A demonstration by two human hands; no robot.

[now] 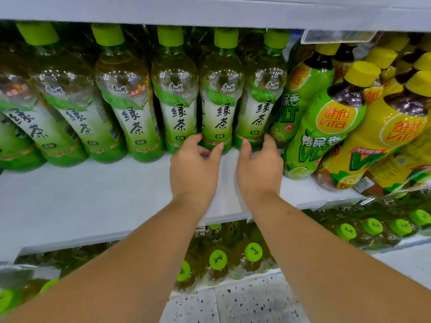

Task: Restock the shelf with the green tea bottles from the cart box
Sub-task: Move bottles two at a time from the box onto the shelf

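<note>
Straight ahead, upright green tea bottles [220, 108] set back from the shelf [93, 194] front edge; left hand [193, 169] curled round one base, right hand [260, 169] round its neighbour's.

The tea bottles [221, 89] had lime-green caps and green-to-white labels with black characters. At right, the lemon-tea bottles [394, 127] were yellow with red lettering. The shelf [93, 194] was white, the floor [233, 304] speckled.

Tea bottles [175, 96] on shelf [93, 194], likely touching
</note>
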